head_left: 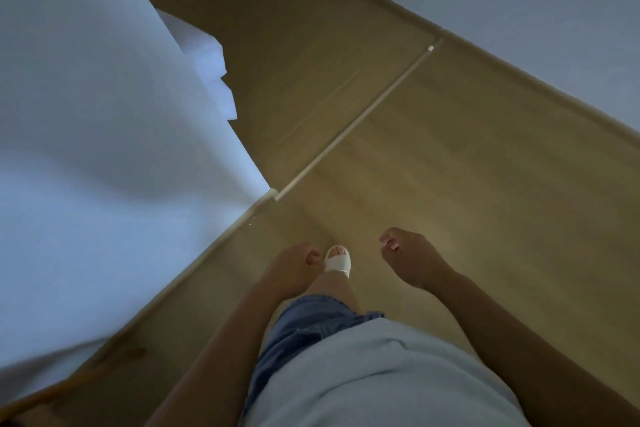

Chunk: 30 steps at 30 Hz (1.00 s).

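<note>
Left hand [292, 269] and right hand [412, 260] hang loosely curled, holding nothing, likely swinging mid-stride. White slipper [338, 263] steps on wooden floor [450, 166] between them. White bedding [104, 149] lies left, near the left hand, untouched.

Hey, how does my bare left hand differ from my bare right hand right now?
The left hand hangs nearer the white bed, beside the white open-toed slipper in view; the right hand hangs over bare wooden floor. The left hand's fingers tuck closer in; the right hand's leave a gap to the thumb. Both are loosely curled and hold nothing.
</note>
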### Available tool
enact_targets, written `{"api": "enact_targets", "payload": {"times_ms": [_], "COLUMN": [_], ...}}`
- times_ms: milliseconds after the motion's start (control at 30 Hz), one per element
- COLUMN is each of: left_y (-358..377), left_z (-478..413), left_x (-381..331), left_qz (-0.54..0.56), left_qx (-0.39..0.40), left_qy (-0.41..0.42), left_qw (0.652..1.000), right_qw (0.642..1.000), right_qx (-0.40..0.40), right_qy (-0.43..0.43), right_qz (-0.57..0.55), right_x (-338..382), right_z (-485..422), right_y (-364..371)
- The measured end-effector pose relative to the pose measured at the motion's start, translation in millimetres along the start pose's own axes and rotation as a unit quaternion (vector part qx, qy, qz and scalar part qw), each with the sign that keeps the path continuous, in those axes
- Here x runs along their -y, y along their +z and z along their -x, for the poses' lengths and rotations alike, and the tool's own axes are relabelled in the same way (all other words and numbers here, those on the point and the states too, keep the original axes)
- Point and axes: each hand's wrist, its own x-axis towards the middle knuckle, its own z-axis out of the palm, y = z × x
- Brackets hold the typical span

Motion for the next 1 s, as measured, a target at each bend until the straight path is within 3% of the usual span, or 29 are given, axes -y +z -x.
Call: {"api": "enact_targets", "payload": {"times_ms": [333,700,833,1000], "left_y": [-191.9,-309.4,-358.7,-400.4], "left_z": [-211.1,-392.1,-426.2,-455.5], "left_x": [-113.7,-165.4,-161.5,-123.8], "left_qz": [-0.042,0.073,0.139,0.226], "left_qx": [0.022,-0.039,-0.09,-0.148], "left_qy": [0.006,-0.1,-0.157,-0.236], "left_qw": [0.999,0.992,0.974,0.933], "right_qw": [1.0,0.983,0.955,0.913], "right_qx": [-0.029,0.061,0.133,0.198], "right_qy": [-0.005,-0.1,-0.155,-0.233], "right_qz": [-0.007,0.142,0.215,0.269], "right_x": [77.6,161.7,228.9,318.3], "right_z": [-219.6,-487.0,-565.6,-640.5], "right_y": [-167.7,-324.9,-351.1,-331.7]}}
